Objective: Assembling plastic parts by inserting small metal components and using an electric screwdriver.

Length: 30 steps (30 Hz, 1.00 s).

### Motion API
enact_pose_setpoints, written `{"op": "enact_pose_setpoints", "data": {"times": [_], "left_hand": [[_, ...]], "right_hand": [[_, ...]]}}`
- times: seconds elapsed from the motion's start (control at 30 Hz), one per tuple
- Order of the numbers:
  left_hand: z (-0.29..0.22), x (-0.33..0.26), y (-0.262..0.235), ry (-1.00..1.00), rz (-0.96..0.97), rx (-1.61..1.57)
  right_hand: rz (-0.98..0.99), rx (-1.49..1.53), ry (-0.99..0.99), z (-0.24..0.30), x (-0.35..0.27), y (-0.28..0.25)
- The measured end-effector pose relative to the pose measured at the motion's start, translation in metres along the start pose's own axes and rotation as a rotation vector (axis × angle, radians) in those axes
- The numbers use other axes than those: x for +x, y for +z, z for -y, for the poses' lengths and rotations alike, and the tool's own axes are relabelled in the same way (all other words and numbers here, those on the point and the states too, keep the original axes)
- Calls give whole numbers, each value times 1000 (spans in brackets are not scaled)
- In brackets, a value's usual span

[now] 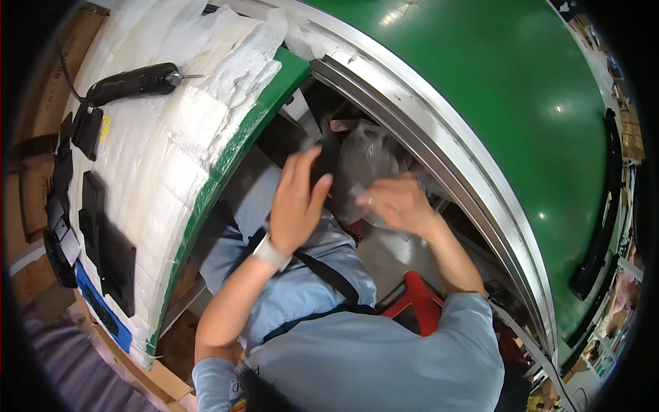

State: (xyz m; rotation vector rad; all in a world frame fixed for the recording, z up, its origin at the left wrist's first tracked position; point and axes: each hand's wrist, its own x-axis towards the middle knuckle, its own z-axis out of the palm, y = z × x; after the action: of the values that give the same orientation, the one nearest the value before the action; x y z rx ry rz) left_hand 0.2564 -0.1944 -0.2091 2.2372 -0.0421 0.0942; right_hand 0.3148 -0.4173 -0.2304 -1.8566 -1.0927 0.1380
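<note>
Plastic bag [364, 161] — thin, clear and crumpled — hangs in the gap between the white padded workbench [165, 151] and the steel rim of the green conveyor belt [494, 89], above the person's lap. It lies just beyond both sets of fingertips, its long axis running roughly up and away from the body toward the rim. The left hand [296, 202] is raised at the bag's left edge with the fingers loosely spread and curled; they seem to press a dark item against the bag, but whether they truly grasp it I cannot tell. The right hand [398, 204] touches the bag's lower right part with its fingers bent into the film — it looks pinched there, though motion blur hides the grip. Both hands are about equally close, the right one more plainly in contact.

Left of the bag, on the workbench, a black electric screwdriver [134, 81] lies on its side with its bit pointing toward the belt, and flat black parts [103, 240] sit along the bench's far edge. Below the bag, a red stool [415, 295] shows between the person's knees. The steel rim crowds the bag on its right, the bench edge on its left, leaving a narrow slot for the hands.
</note>
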Motion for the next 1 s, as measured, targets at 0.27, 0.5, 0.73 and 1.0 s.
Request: {"op": "enact_pose_setpoints", "data": {"times": [0.27, 0.5, 0.73, 1.0], "left_hand": [[-4, 47, 38, -136, 650, 86], [-28, 53, 15, -7, 707, 268], [-76, 37, -45, 126, 108, -82], [-145, -26, -166, 139, -131, -121]], "right_hand": [[-27, -9, -174, 80, 9, -3], [-68, -200, -224, 119, 23, -30], [-307, -60, -353, 171, 58, -40], [-144, 114, -714, 251, 93, -6]]}}
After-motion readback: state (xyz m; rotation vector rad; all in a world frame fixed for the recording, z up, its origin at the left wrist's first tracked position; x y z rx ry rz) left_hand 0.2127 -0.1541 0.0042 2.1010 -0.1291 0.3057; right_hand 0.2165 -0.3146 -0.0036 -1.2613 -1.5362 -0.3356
